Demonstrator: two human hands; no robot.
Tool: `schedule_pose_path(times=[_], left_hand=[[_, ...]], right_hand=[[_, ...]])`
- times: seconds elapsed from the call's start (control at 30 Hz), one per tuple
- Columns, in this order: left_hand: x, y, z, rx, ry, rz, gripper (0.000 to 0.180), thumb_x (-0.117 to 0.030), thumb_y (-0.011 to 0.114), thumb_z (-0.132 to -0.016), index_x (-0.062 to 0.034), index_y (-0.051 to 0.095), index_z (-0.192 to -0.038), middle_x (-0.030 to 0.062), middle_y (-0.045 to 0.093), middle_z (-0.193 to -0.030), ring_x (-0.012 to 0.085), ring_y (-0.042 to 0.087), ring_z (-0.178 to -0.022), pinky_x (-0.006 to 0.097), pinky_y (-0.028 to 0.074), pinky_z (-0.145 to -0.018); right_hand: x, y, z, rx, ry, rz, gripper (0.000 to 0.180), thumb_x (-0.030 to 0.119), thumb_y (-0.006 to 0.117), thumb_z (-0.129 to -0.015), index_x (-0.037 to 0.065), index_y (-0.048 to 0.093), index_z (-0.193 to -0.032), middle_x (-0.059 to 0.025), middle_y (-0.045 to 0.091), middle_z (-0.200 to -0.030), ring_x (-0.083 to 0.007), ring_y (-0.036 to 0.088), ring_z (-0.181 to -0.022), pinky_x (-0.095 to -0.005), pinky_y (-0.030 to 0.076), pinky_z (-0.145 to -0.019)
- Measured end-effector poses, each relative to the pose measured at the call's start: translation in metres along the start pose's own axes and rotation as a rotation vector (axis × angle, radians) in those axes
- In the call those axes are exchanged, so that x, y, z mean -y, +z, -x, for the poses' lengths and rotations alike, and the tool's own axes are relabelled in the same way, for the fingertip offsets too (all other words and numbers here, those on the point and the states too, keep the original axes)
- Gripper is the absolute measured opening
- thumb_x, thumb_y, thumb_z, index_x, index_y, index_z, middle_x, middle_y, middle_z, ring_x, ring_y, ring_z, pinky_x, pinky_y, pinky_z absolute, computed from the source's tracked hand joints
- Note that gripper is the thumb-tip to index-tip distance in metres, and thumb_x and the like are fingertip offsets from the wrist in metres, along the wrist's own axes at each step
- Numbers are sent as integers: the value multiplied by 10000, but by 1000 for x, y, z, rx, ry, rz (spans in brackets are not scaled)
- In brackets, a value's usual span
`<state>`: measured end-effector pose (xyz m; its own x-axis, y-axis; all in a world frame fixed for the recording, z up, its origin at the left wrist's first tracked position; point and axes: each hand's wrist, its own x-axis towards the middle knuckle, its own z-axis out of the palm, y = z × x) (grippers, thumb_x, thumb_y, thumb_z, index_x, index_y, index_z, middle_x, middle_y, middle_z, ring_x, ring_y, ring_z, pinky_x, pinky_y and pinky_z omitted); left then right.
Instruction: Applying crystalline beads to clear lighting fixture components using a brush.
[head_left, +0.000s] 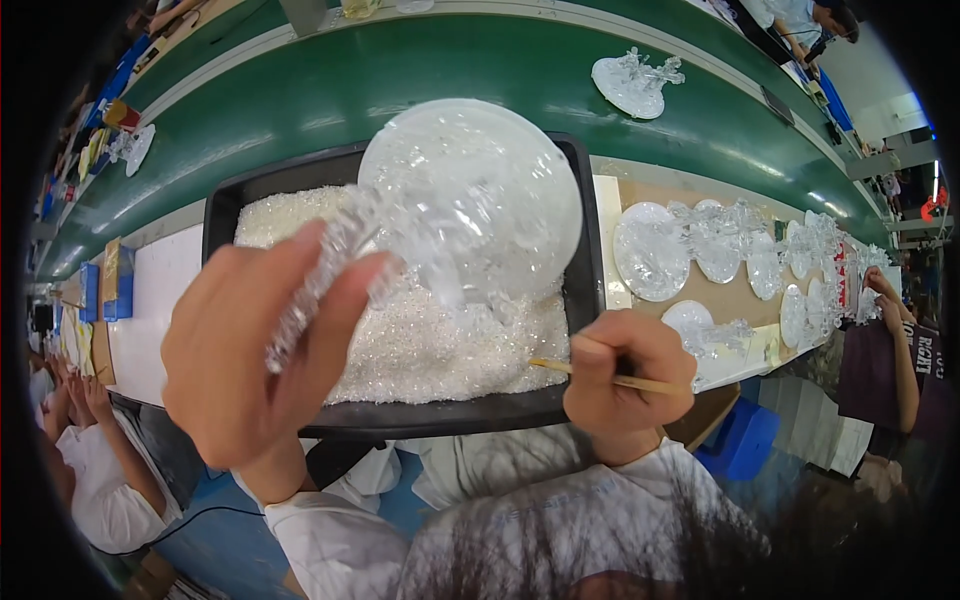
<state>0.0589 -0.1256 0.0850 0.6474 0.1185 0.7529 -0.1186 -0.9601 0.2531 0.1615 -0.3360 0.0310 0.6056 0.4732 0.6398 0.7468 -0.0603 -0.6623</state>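
My left hand (250,350) is closed on the clear, branching part of an ornament (480,190). Its round white base is tilted up above a black tray (592,280). Sparkling white granules (430,362) lie heaped inside the tray, below the ornament. Near the tray's front right corner, my right hand (632,375) grips a thin wooden stick (645,384) between thumb and fingers. The stick's tip points left over the granules; whether it touches them I cannot tell. Part of the ornament's clear piece is hidden behind my left fingers.
Several similar clear ornaments with round white bases (652,252) stand on brown board to the right. Another ornament (632,82) sits farther off on the green belt (300,110). Blue bins (118,285) are at left. Co-workers sit on both sides; a co-worker's hand (885,298) is at far right.
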Motion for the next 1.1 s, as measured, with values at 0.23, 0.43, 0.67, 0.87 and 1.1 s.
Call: schedule_pose_path(times=[0.23, 0.43, 0.67, 0.87, 1.1], left_hand=[[21, 19, 2, -167, -158, 74, 324, 65, 815, -722, 37, 711, -1028, 93, 716, -920, 93, 638, -778, 206, 524, -679], [15, 24, 8, -134, -269, 136, 312, 58, 815, -730, 32, 713, -1024, 69, 688, -907, 86, 625, -761, 194, 519, -658], [8, 30, 3, -137, -261, 100, 298, 25, 820, -745, 25, 713, -1023, 42, 663, -859, 73, 613, -702, 171, 496, -612], [10, 28, 6, -198, -407, 82, 302, 19, 844, -705, 46, 717, -978, 86, 700, -786, 88, 634, -670, 189, 496, -601], [16, 29, 10, -218, -379, 82, 302, 40, 826, -704, 48, 714, -985, 97, 704, -824, 98, 637, -662, 192, 498, -597]], right_hand=[[-8, -5, -4, -76, -25, -61, 128, 101, 722, -857, -18, 680, -833, -48, 596, -587, -137, 556, -493, -236, 414, -479], [-15, 9, -4, 70, -30, -35, 283, 35, 778, -755, 22, 707, -1028, -36, 534, -556, -141, 512, -440, -272, 381, -407], [-21, -3, -3, -5, -193, 0, 314, 44, 825, -688, 74, 730, -986, -10, 497, -537, -134, 472, -427, -264, 344, -390], [-19, -2, -2, -64, -124, -91, 196, -17, 816, -690, 38, 722, -852, -21, 519, -506, -133, 479, -398, -252, 330, -392], [-17, -2, -4, -28, -95, -122, 170, 30, 821, -712, 28, 715, -846, -20, 521, -505, -134, 490, -396, -251, 339, -389]])
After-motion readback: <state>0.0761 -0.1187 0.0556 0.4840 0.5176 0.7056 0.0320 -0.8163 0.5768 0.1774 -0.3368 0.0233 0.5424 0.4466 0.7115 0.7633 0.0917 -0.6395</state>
